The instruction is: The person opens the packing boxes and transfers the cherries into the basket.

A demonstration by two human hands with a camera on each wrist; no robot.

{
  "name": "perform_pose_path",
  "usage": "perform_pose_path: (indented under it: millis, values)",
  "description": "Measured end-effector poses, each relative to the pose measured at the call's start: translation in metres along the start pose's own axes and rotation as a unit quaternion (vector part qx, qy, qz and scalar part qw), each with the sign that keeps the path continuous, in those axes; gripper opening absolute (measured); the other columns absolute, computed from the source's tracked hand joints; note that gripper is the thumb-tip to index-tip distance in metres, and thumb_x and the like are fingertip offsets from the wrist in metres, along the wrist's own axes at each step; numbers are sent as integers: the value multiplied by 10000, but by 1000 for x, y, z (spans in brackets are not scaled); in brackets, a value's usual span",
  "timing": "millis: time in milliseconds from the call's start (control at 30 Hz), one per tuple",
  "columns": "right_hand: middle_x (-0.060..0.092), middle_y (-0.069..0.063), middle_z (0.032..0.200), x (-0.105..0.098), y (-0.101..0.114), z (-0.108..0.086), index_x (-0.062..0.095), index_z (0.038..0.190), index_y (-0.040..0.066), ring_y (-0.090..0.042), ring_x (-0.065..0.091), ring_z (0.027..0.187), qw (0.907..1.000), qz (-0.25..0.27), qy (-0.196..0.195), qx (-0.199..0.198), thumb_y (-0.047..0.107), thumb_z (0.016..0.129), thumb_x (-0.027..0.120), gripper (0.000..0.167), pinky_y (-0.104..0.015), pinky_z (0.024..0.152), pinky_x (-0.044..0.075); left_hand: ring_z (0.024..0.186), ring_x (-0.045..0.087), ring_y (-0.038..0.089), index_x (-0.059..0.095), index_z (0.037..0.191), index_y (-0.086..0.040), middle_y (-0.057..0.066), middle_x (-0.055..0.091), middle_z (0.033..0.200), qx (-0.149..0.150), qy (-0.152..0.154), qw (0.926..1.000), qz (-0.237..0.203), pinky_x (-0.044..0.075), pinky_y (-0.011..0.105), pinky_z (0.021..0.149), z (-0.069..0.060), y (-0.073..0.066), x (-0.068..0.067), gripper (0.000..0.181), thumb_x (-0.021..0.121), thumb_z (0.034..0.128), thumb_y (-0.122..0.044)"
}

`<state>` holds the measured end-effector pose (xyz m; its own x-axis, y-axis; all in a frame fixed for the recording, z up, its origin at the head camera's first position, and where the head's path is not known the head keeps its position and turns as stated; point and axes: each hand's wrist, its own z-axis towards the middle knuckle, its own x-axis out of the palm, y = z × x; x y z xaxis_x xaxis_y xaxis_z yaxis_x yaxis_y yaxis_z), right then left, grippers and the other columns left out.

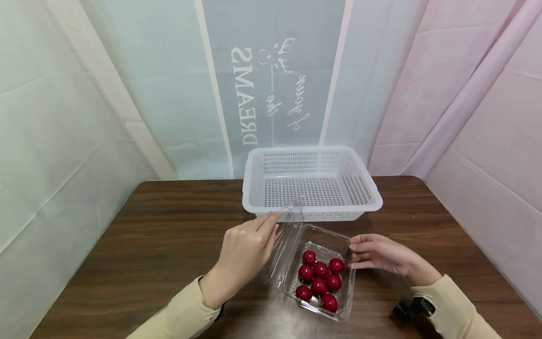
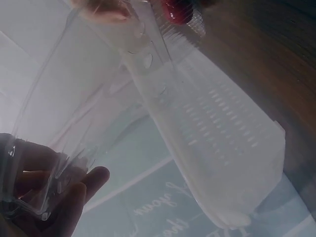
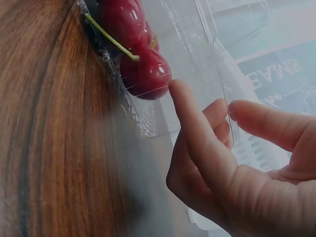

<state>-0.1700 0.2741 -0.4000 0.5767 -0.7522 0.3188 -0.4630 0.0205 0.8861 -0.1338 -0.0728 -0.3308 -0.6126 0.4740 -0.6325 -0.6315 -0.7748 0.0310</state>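
Your left hand (image 1: 247,242) pinches the free edge of the clear plastic hinged lid (image 1: 277,256), thumb and fingers closed around it, with the lid swung up and tilted along the left side of its box. Your right hand (image 1: 383,254) has the right wall of the clear rectangular plastic box (image 1: 326,234) nipped at the rim between thumb and fingertips, while another finger extends along the outside of the wall.

The box sits on the dark brown wood-grain table (image 1: 169,254), between your two hands and slightly askew, its top uncovered. Inside it, eight glossy dark red cherries (image 1: 319,286) lie on the bottom, mostly toward the near end; your right wrist view shows a green stem on one.

Just beyond the box, on the far side of the table, stands the white rectangular perforated plastic basket (image 1: 313,208). From your head view, the lid's far corner overlaps the basket's near rim; you cannot tell whether they touch. Behind the basket hangs a grey-blue cloth backdrop (image 1: 271,23) with mirrored white lettering.
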Motion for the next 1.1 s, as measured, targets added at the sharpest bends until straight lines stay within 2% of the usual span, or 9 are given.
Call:
perform_pose_path:
  millis: [433, 600, 767, 900, 1100]
  values:
    - [538, -26, 953, -1, -1, 0, 442, 1140, 12, -124, 593, 920, 9997, -194, -102, -96, 89, 1003, 417, 159, -422, 946, 481, 589, 663, 125, 720, 1040, -88, -10, 721, 823, -109, 160, 9997, 133, 458, 268, 425, -14, 19, -8, 245, 680, 809, -156]
    - [521, -16, 949, -1, -2, 1, 450, 1137, 11, -109, 581, 920, 9992, -309, -234, -76, 118, 1006, 424, 171, -426, 938, 485, 555, 641, 139, 719, 961, -74, -6, 699, 751, -187, 195, 9994, 216, 450, 278, 417, -20, 23, -9, 185, 682, 799, -155]
    - [512, -1, 970, -2, -2, 1, 439, 1158, 7, -79, 563, 914, 9982, -417, -425, -45, 168, 1012, 426, 219, -360, 897, 514, 440, 504, 115, 656, 801, -97, -39, 561, 597, -294, 323, 9983, 385, 354, 248, 367, -26, 26, -10, 70, 682, 786, -160]
    - [522, 4, 994, -2, -3, 2, 427, 1180, 3, -72, 562, 922, 9976, -449, -514, -92, 190, 1019, 409, 247, -294, 838, 526, 399, 385, 83, 588, 708, -118, -64, 430, 530, -395, 454, 9970, 484, 263, 213, 359, -31, 28, -11, 132, 690, 772, -173]
    - [529, 6, 1013, -1, -2, 1, 432, 1192, 15, -90, 570, 935, 9978, -364, -532, -136, 199, 1019, 412, 253, -290, 832, 525, 391, 385, 78, 596, 685, -125, -73, 424, 516, -539, 634, 9947, 599, 259, 214, 358, -37, 31, -13, 159, 715, 759, -200]
